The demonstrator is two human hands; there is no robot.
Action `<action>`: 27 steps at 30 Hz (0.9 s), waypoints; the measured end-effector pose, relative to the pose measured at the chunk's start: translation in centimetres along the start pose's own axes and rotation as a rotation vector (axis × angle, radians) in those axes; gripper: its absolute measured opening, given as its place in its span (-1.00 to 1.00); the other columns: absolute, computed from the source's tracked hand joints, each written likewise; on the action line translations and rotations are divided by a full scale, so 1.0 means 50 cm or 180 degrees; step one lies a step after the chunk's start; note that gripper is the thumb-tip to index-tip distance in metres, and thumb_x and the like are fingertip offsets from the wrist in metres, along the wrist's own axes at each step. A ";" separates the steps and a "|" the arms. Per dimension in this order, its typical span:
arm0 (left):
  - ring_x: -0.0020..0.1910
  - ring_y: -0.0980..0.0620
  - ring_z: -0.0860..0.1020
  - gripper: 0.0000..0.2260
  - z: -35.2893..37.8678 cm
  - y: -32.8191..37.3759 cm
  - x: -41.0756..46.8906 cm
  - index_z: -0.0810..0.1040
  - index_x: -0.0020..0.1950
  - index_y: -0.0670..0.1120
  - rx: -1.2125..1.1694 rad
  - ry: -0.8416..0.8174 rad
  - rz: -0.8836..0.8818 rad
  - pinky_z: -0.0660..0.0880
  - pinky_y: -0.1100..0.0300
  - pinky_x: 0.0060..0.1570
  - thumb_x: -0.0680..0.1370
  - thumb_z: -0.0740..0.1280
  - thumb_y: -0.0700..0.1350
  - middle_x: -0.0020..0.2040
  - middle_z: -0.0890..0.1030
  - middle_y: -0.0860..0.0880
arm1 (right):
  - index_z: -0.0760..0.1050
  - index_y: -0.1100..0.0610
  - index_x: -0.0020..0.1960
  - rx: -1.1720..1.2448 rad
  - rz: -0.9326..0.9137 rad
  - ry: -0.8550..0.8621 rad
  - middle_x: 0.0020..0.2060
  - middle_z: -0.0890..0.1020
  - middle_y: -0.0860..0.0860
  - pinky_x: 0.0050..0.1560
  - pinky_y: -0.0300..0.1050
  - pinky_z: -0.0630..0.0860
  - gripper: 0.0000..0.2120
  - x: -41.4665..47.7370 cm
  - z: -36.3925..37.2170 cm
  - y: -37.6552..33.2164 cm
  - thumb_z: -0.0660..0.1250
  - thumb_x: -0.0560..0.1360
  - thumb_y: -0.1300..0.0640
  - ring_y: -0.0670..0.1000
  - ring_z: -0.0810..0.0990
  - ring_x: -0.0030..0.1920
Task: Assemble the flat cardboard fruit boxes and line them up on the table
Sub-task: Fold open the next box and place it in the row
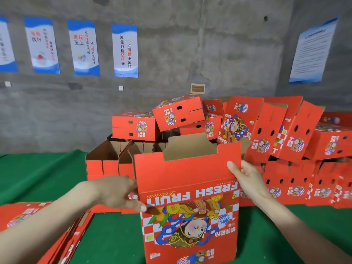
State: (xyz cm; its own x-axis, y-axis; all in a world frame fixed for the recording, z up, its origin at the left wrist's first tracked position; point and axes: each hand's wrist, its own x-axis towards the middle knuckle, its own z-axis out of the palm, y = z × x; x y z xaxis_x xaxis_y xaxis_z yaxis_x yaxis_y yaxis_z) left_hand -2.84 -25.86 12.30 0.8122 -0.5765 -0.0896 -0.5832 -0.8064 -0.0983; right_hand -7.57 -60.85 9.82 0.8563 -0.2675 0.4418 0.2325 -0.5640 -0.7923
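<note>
From the head view, a red cardboard fruit box [190,180] stands upright at the centre of the frame. Its printed face is towards the camera and the "FRESH FRUIT" lettering reads upside down. Its top is open, and a brown inner flap [187,147] rises above the notched upper edge.

The left hand [122,193] grips the box's left vertical edge, with the thumb lying on the printed face and the fingers tucked behind. The right hand [247,180] clamps the right edge higher up, with the thumb pressed flat on the red front and the fingers hidden behind the panel.

In the lower left, a stack of flat boxes [28,214] lies on the green table [38,174], its edges fanned out towards the bottom border. Just behind the held box, open-topped assembled boxes [102,164] stand in a row, with closed boxes [135,127] stacked on them, one tilted. A crowded pile of boxes [285,134] fills the right of the frame and leans at mixed angles.

Bare green cloth shows at middle left and along the bottom on both sides of the held box. Posters [124,50] hang on the concrete wall [181,44] across the top.
</note>
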 end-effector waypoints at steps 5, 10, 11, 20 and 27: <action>0.01 -0.06 0.60 -0.31 0.045 0.011 0.020 0.43 -0.04 0.00 0.0661 0.0716 -0.0474 0.47 0.12 -0.09 0.26 -0.09 0.52 -0.01 0.63 -0.01 | 0.39 0.21 -0.28 -0.0444 0.0108 -0.0109 -0.41 0.54 0.01 -0.42 -0.31 0.37 -0.53 -0.019 0.014 0.044 0.19 0.47 -0.21 -0.14 0.52 -0.45; 0.06 -0.02 0.60 -0.40 0.152 0.036 0.015 0.32 -0.10 0.00 0.0332 0.0617 -0.0640 0.44 0.13 -0.03 0.29 -0.03 0.50 0.03 0.64 -0.02 | 0.59 0.27 -0.14 -0.0397 0.0409 -0.0367 -0.07 0.52 0.10 -0.06 -0.13 0.47 -0.54 -0.043 0.055 0.111 0.20 0.57 -0.12 0.03 0.56 -0.09; 0.06 -0.01 0.59 -0.41 0.161 0.044 0.011 0.33 -0.09 0.01 0.0271 0.0633 -0.0668 0.41 0.15 -0.07 0.30 -0.01 0.50 0.04 0.64 0.00 | 0.57 0.31 -0.16 -0.0321 0.0505 -0.0325 -0.09 0.52 0.12 -0.06 -0.08 0.48 -0.49 -0.047 0.065 0.122 0.18 0.57 -0.14 0.06 0.57 -0.12; -0.08 -0.05 0.60 -0.43 0.160 0.054 0.010 0.42 -0.03 -0.02 -0.0819 0.0908 -0.1029 0.47 0.12 -0.12 0.44 -0.11 0.40 -0.08 0.63 -0.05 | 0.14 0.13 -0.55 -0.0954 0.0416 0.0045 -0.45 0.25 0.00 -0.18 -0.11 0.27 -0.39 -0.032 0.094 0.118 0.36 0.51 -0.06 -0.04 0.27 -0.42; 0.09 -0.19 0.56 -0.69 0.181 0.062 0.038 0.31 0.34 -0.15 -0.1691 0.1574 -0.1414 0.49 0.00 0.05 0.64 0.11 -0.05 0.14 0.59 -0.23 | 0.19 0.11 -0.53 -0.1370 0.0456 -0.0075 -0.39 0.32 -0.01 -0.23 -0.14 0.18 -0.43 -0.022 0.099 0.114 0.37 0.49 -0.08 0.00 0.38 -0.10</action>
State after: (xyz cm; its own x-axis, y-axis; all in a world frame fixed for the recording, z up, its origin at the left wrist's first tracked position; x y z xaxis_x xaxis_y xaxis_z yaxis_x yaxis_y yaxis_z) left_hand -3.24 -28.27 2.84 0.9493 -0.0836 0.3029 -0.2244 -0.8551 0.4674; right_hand -4.91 -59.89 2.74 0.8773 -0.3515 0.3267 -0.0977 -0.7974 -0.5954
